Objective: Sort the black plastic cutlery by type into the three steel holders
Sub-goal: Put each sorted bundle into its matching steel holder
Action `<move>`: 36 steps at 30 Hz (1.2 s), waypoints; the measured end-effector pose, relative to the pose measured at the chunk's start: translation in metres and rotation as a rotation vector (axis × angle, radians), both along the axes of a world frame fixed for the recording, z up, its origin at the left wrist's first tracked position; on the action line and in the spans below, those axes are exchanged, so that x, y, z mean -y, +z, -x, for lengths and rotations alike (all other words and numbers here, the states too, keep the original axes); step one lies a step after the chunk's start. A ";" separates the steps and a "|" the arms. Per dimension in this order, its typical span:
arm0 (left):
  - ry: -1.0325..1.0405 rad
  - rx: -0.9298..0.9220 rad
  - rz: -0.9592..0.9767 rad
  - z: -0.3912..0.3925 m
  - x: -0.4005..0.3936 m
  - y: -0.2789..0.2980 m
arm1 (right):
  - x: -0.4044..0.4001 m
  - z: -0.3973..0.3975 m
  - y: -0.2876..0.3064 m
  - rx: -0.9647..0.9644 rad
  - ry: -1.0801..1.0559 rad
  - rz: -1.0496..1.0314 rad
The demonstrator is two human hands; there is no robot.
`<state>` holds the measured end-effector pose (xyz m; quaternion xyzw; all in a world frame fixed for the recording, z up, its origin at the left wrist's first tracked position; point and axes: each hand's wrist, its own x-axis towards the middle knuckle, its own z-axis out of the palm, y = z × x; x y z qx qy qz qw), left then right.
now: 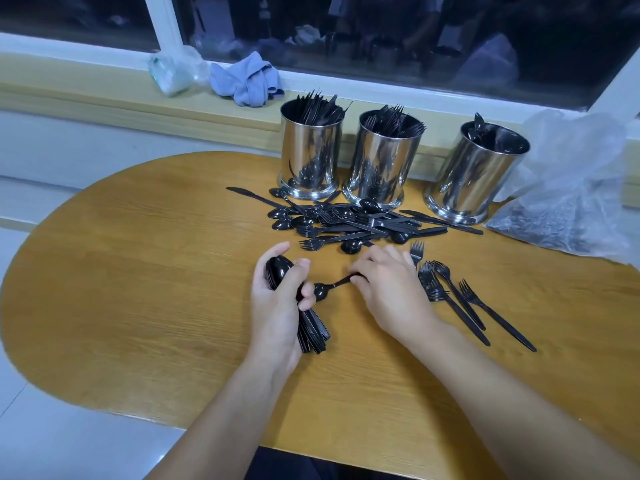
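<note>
Three cylindrical polished steel holders stand in a row along the far edge of the oval wooden table (138, 271). The left steel holder (309, 150) contains black plastic knives, the middle steel holder (381, 157) contains black plastic forks, and the right steel holder (476, 174) contains black plastic spoons. A mixed pile of black plastic cutlery (349, 225) lies on the table just in front of the left and middle holders, between the holders and the hands. A separate group of black plastic forks (457, 296) lies on the table just to the right of the right hand. A crumpled clear plastic bag (571, 188) sits beside the right holder. On the sill behind the table lie a crumpled blue cloth (246, 79) and a small clear plastic wrapper (173, 72).

The left hand (277, 306) has its fingers (306, 296) and thumb curled round a stacked bundle of black plastic spoons (310, 327), bowls upward near the thumb, handles protruding below the palm. The right hand (391, 289) has its fingers bent, pinching the handle of a single black plastic spoon (323, 289); that spoon's bowl lies against the left hand's fingers.
</note>
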<state>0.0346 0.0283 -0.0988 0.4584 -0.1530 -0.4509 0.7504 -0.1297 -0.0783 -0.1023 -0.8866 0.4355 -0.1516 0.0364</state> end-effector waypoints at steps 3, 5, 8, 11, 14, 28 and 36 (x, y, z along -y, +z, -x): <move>0.009 0.003 0.009 0.000 0.000 0.000 | 0.002 -0.004 0.009 -0.054 0.037 -0.017; 0.025 0.005 0.012 0.000 0.000 -0.001 | 0.002 -0.006 0.016 -0.058 0.046 -0.050; 0.040 0.010 0.029 0.000 0.000 0.000 | -0.005 -0.008 0.026 0.051 0.028 -0.089; 0.042 0.024 0.020 0.003 0.000 0.005 | -0.025 -0.008 0.038 0.436 -0.023 -0.279; 0.014 0.059 0.039 0.008 0.000 0.012 | -0.059 -0.003 0.051 0.724 0.036 -0.642; -0.094 0.181 0.153 0.063 0.004 0.056 | -0.106 0.041 0.038 0.704 -0.073 -0.553; -0.104 0.354 0.170 0.089 0.000 0.068 | -0.120 0.049 0.041 0.987 0.026 -1.031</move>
